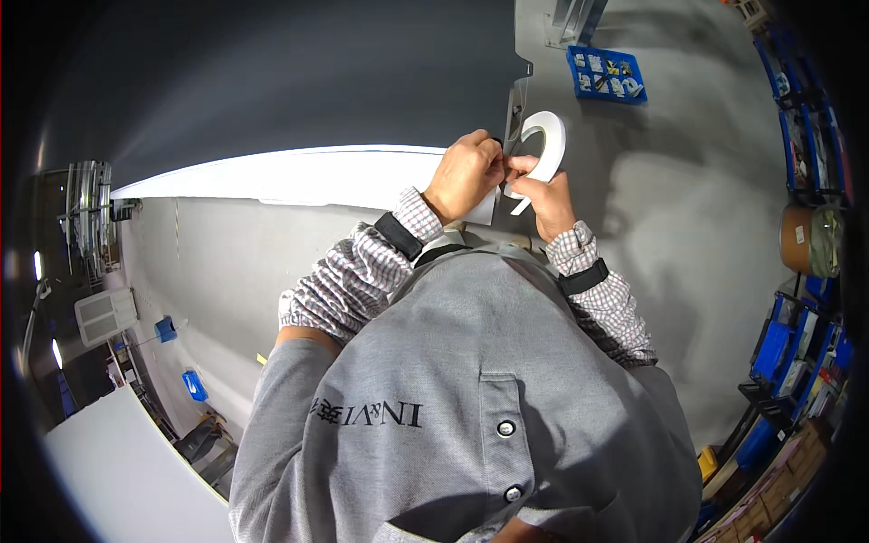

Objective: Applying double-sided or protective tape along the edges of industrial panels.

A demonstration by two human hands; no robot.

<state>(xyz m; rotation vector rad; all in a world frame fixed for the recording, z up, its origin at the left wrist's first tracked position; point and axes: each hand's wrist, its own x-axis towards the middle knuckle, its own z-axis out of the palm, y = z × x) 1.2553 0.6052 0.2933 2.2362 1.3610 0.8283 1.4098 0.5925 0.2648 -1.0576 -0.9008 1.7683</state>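
Note:
My right hand (549, 201) grips a roll of white tape (555, 136), thumb and fingers closed on its lower part. A short loose end of the tape hangs below the roll. Close beside it, my left hand (464, 177) is closed, its fingertips pinched together at the right corner of a large dark panel (326, 81). What those fingertips hold is hidden. A long white strip or sheet (335, 178) runs along the near edge of the panel, and my left hand covers part of its right end.
On the grey floor at the far right stands a blue divided bin (608, 75) with small parts. Shelves with blue bins (780, 348) line the right side. A white tabletop (127, 471) is at the lower left. A metal leg (572, 23) stands near the blue bin.

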